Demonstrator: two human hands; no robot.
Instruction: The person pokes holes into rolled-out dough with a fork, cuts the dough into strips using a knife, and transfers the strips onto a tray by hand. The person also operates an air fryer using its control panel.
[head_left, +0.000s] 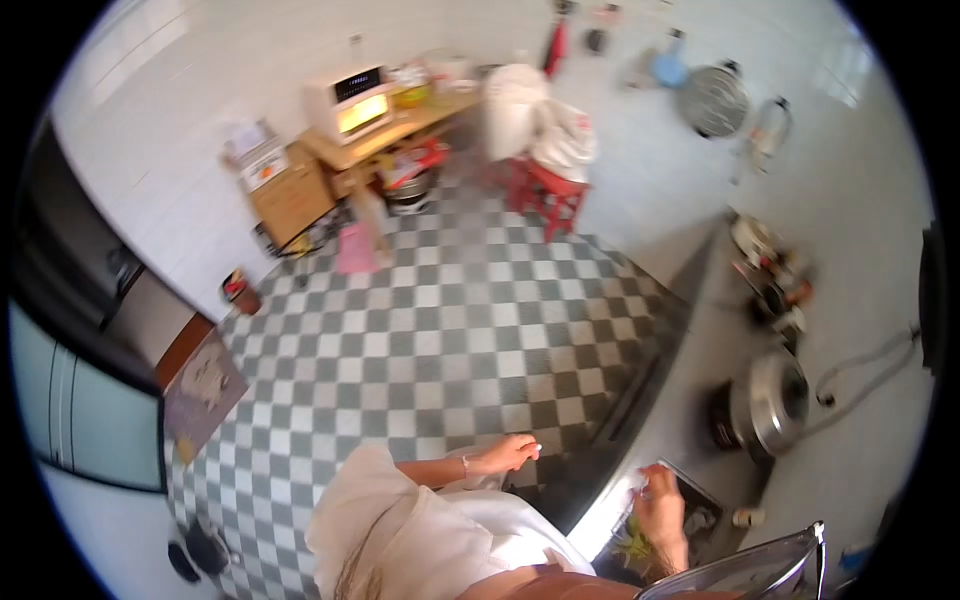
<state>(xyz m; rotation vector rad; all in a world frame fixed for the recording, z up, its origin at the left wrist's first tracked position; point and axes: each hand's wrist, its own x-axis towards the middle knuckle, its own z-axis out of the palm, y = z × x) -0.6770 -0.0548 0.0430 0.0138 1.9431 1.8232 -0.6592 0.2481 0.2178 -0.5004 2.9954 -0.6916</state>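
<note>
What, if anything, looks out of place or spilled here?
Perhaps the pink item: it lies on the checkered floor by the wooden table, so it may have been dropped. I see no obvious spill or damage, but blur hides finer detail on the counter.

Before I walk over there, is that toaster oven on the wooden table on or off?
It looks on: the toaster oven's window glows bright yellow, below a dark panel with pale markings.

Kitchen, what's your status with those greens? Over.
Left hand curled, contents unclear. Right hand by the greens, grip unclear. Pot farther along the counter, apparently out of the way.
</note>
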